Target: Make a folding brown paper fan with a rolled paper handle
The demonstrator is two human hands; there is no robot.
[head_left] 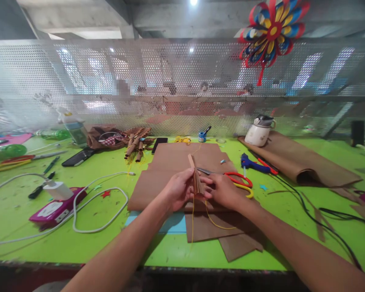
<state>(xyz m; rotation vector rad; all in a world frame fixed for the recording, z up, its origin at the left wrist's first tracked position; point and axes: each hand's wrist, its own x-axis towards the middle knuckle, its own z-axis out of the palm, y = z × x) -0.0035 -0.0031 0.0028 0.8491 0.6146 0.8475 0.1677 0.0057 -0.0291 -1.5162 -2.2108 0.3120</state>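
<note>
My left hand (178, 190) is closed around a narrow stack of folded brown paper (195, 174), which stands tilted upright above the table. My right hand (223, 190) meets the stack from the right, its fingers curled against the lower edge. A yellow string (192, 227) hangs down from the stack, and another length curves out below the right fingers. Beneath both hands lie large brown paper sheets (161, 178). Scissors with red and yellow handles (245, 184) rest just past my right hand, their blades partly hidden by it.
A blue glue gun (252, 164) with a black cord lies right, near a rolled brown sheet (307, 158) and a white jug (258, 132). Tied paper rolls (136, 144) sit at the back. On the left are a purple power strip (57, 209), a white cable and a phone (79, 157).
</note>
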